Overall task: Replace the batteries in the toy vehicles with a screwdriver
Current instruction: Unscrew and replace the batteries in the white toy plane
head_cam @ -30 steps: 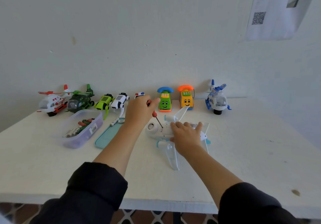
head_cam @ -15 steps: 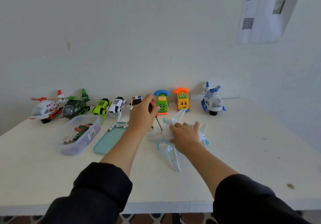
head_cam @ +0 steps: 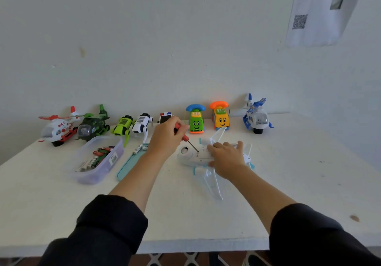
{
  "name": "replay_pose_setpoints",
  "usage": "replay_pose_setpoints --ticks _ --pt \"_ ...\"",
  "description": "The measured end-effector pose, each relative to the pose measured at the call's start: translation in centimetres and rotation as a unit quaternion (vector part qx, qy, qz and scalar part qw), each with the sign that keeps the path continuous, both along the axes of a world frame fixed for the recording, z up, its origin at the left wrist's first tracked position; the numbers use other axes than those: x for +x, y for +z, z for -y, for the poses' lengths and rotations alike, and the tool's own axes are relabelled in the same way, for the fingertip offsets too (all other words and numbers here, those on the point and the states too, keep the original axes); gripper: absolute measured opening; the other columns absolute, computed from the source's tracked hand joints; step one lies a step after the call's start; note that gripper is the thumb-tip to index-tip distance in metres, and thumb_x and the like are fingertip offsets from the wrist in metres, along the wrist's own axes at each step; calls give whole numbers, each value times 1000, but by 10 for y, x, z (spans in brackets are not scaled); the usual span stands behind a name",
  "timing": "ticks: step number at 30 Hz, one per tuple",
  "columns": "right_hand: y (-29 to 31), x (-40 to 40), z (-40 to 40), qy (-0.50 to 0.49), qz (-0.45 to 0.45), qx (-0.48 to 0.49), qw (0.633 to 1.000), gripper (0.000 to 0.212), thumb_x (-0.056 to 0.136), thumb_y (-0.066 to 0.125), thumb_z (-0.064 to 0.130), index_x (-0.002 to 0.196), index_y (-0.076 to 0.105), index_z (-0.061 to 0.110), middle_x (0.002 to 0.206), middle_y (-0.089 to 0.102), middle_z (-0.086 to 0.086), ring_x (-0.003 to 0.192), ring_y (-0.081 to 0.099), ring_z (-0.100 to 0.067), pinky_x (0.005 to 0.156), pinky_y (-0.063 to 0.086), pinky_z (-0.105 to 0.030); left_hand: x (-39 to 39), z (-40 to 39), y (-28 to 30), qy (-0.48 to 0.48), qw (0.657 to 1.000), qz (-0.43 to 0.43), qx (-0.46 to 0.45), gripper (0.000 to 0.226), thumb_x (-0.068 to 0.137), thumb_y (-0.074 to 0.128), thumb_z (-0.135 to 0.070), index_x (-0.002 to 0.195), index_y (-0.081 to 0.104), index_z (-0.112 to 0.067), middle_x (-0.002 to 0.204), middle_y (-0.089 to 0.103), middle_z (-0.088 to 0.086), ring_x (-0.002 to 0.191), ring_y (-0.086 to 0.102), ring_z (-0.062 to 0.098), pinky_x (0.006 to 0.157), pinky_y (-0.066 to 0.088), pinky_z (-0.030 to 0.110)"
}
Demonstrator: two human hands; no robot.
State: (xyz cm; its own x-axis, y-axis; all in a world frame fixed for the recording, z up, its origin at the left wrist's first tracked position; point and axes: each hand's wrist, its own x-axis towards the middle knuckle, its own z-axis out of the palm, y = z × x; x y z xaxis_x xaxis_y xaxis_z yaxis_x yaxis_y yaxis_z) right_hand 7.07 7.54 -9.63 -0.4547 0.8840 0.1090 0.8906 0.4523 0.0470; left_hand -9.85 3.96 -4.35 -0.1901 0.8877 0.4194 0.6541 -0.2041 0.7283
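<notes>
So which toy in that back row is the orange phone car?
Follow the row of toys along the wall at the table's far edge. Right of centre two smiling phone cars stand together. Yours is the yellow car with the orange handset; the green car has a blue one.

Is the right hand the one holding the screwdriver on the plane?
No, the left hand grips the red-handled screwdriver, while the right hand rests flat on the white toy plane.
</notes>
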Motion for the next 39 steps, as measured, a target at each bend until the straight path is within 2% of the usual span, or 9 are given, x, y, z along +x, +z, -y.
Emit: replay_pose_setpoints --ticks 3,7,12,15,22,27,30,35,39 --pt "5 1 -6 9 8 -8 1000 36 92 53 42 123 48 25 121 54 4 115 47 -21 105 18 -57 -2 -3 8 1 999 -23 -41 11 94 52 -20 84 52 -14 74 69 -2 69 62 8 59 45 17" --pt "16 -1 -20 18 16 -30 999 30 84 62 41 107 57 22 101 56 5 100 55 -20 100 21 -52 0 -14 22 -72 991 40 -102 13 94 45 -7 103 53 -12 77 64 2 90 65 24 90 50 38" --pt "26 -10 -29 32 40 -31 998 33 74 71 39 94 53 21 89 54 5 88 56 -18 94 26 -46 16 -29 7 34 997 -46 56 18 89 62 -22 73 53 -21 50 53 -5 50 63 5 54 46 19" --pt "29 -6 -39 28 29 -60 997 48 73 73 43 111 56 20 101 61 2 97 56 -21 97 25 -45 21 -34 -7 174 979 -53 94 39 87 50 -48 63 46 -16 50 61 -2 54 61 14 55 46 29" --pt "32 -8 -58 31 1 -101 994 57 68 78 46 114 56 21 109 62 2 102 55 -20 89 28 -40 16 -38 -3 -22 974 225 16 14 91 49 -14 83 55 -23 74 60 5 73 61 33 75 52 35" --pt "26 -6 -62 36 -39 -112 992 58 66 78 46 115 57 24 109 62 3 100 55 -19 88 36 -34 6 -42 -8 36 995 -2 95 5 91 60 -23 90 56 -19 63 60 5 54 65 12 59 55 42" --pt "24 -2 -58 41 -65 -109 991 54 68 76 45 116 60 24 108 62 4 95 55 -16 80 42 -29 1 -44 -2 22 999 15 45 24 83 66 -27 72 44 -26 63 55 -5 59 67 18 61 53 46" --pt "27 -16 -54 68 -43 -86 993 55 71 73 47 121 59 28 111 62 8 100 54 -14 87 36 -32 -17 -39 21 -97 986 73 -116 27 86 48 -1 89 45 -28 94 59 3 86 63 24 86 54 49" --pt "28 -37 -56 63 -42 -110 991 55 70 75 48 120 60 29 111 61 7 102 52 -16 93 34 -37 -31 -39 21 -117 990 1 -73 20 90 56 -5 101 50 -21 90 59 5 82 67 27 78 56 48"
